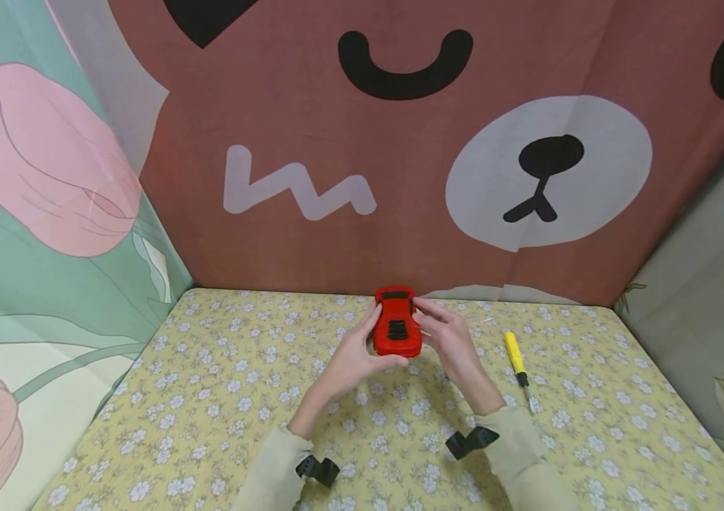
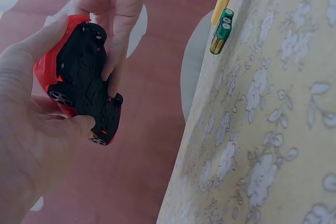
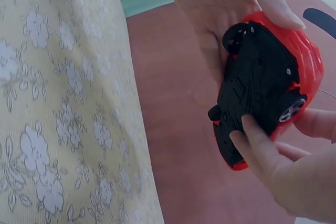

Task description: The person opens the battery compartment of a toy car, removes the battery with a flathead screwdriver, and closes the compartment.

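Note:
A red toy car (image 1: pixel 397 312) with a black underside is held up between both hands above the far part of the table. My left hand (image 1: pixel 354 358) grips its left side, thumb at the near end. On the other side my right hand (image 1: pixel 450 337) holds the car, fingertips along its edge. In the left wrist view the black underside (image 2: pixel 81 69) and its wheels face the camera. Two fingers of the right hand (image 3: pixel 283 174) press on the underside in the right wrist view. The left hand (image 3: pixel 210 9) is behind the car there.
A yellow-handled screwdriver (image 1: pixel 515 355) lies on the flowered tablecloth (image 1: pixel 221 397), right of the right hand. Several green-and-gold batteries (image 2: pixel 221 38) stand near it in the left wrist view. A hanging cloth with a bear's face (image 1: pixel 400 234) rises along the table's far edge.

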The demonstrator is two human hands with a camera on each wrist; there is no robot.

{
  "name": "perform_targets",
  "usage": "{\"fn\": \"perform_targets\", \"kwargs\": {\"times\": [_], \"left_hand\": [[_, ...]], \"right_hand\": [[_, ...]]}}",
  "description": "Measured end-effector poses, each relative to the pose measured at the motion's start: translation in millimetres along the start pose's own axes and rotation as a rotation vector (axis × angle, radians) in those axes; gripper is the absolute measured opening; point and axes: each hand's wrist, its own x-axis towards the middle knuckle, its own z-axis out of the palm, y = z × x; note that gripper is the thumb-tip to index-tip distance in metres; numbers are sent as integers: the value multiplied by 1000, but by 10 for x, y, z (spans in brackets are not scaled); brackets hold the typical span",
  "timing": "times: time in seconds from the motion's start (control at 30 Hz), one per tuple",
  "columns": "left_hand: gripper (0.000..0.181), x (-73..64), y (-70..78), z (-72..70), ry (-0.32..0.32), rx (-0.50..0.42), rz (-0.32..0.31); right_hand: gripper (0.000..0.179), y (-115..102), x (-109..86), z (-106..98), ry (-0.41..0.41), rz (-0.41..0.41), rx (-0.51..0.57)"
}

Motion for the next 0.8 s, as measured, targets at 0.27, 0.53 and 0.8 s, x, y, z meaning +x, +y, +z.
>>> {"fn": "perform_targets", "kwargs": {"times": [0.27,0.53,0.8], "left_hand": [[108,7,-58,-17,-12,-7,23],[106,20,-129,-53,-43,63,7],[108,49,-224,-74,-91,105,5]], "right_hand": [[51,62,50,-40,-62,-3,-180],[52,143,58,-16,-58,-76,-336],[58,210,59,6,-119,-56,-453]]}}
